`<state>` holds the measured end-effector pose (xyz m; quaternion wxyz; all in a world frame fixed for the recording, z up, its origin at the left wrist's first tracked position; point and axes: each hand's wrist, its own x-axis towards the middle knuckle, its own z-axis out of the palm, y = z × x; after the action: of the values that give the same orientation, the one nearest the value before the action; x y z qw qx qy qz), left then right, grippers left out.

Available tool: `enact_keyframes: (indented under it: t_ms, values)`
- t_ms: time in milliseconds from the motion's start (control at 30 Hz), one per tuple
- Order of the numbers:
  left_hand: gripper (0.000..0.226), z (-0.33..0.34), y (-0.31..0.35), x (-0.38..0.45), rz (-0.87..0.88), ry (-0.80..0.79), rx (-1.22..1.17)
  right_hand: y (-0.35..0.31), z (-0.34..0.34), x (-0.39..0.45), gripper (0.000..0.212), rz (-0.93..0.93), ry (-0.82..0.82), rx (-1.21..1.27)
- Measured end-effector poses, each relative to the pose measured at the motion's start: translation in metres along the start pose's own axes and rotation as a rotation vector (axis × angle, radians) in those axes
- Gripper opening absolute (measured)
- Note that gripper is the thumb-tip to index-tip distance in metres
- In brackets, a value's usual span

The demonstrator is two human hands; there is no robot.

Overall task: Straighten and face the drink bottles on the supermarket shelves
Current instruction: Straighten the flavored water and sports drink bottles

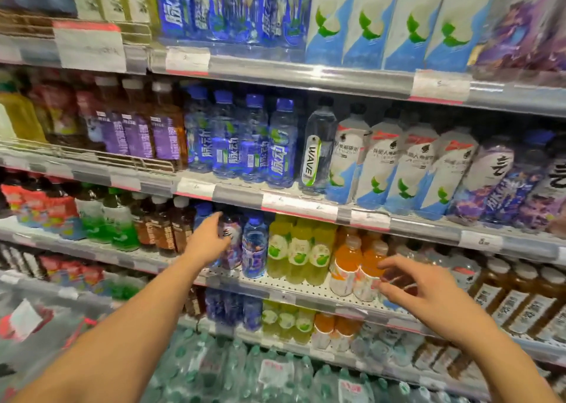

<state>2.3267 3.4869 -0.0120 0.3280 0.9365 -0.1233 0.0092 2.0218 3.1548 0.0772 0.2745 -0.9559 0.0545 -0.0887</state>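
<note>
Left hand: the left hand (pixel 205 241) is reached to the third shelf (pixel 306 289) from the top, its fingers laid against a purple-labelled bottle (pixel 230 243); whether the bottle is gripped cannot be told, since the fingertips are hidden behind it.
Right hand: the right hand (pixel 428 292) is held in front of the same shelf, fingers spread and loosely curved, with nothing grasped; its fingertips are near an orange drink bottle (pixel 369 272) and may just touch it, which the blur leaves uncertain.
Purple-labelled bottle: stood upright near the front of the shelf, just left of a blue-capped bottle (pixel 254 245).
Yellow-green bottles: a group of yellow-green bottles (pixel 298 252) is stood upright between the blue-capped bottle and the orange drinks.
Orange drinks: a second orange drink bottle (pixel 346 264) is stood just left of the first, both upright.
Shelf above: blue sports-drink bottles (pixel 242 139) are ranked at the left, a clear bottle marked WAVE (pixel 317 154) is stood beside them, and white-and-blue bottles (pixel 398 169) are lined up to the right.
Near bottom: packs of water bottles (pixel 275 372) are seen below the shelves.
</note>
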Motion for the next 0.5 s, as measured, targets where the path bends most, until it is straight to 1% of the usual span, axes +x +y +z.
enact_keyframes:
  t_ms: [133,267,333,500]
  values:
    - [0.086,0.019,-0.006,0.032,-0.041,0.006,-0.096,0.003,-0.005,-0.01,0.021,0.062,0.03,-0.035]
    - [0.08,0.031,-0.009,0.049,-0.071,0.06,-0.117,0.007,-0.008,-0.023,0.021,0.126,0.066,-0.059]
    - [0.076,0.034,-0.009,0.056,-0.072,0.084,-0.08,0.008,-0.009,-0.027,0.022,0.142,0.051,-0.076]
    - [0.075,0.038,-0.005,0.051,-0.083,0.075,0.066,0.011,-0.015,-0.03,0.022,0.145,0.034,-0.09]
